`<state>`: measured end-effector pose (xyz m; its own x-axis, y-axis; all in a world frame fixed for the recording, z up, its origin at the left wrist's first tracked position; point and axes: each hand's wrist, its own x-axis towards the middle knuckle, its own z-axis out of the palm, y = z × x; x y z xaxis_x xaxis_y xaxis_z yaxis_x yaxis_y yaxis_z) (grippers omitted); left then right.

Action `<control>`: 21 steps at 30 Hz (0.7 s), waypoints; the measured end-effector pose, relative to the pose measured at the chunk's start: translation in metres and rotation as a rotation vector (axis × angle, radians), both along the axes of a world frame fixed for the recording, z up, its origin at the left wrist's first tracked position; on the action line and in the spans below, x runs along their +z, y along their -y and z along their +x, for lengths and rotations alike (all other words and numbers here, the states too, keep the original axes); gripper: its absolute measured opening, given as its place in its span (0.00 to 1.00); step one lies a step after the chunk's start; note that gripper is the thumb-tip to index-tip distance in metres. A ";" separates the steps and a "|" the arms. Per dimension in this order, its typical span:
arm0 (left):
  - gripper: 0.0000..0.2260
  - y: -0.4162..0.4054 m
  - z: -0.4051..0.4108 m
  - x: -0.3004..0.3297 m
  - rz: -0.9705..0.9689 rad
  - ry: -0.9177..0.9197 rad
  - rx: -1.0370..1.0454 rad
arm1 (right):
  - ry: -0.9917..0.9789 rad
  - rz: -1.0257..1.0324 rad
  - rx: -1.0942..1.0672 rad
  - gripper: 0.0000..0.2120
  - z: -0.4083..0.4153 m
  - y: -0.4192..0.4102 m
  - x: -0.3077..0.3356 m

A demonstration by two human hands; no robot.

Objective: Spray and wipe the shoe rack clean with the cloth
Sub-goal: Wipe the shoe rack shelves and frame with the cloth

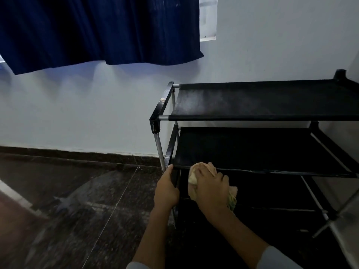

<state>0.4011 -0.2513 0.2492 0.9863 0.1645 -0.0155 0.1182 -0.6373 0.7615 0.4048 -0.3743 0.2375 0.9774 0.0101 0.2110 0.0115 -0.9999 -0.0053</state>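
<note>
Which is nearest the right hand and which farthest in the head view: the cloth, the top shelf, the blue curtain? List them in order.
1. cloth: gripped in the right hand, at the lower shelf's front edge.
2. top shelf: above the hand, up the rack.
3. blue curtain: upper left, on the wall.

There is just one view, from a camera on the person's head. It looks forward and down, close to the shoe rack (262,117), which fills the side from 2 to 5 o'clock. The wall (97,113) lies straight ahead at 12 o'clock, the floor (77,210) at 7 o'clock.
</note>
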 end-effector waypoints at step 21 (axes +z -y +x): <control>0.36 0.014 0.000 0.011 0.336 -0.194 0.011 | -0.186 -0.140 -0.082 0.22 0.000 0.088 0.041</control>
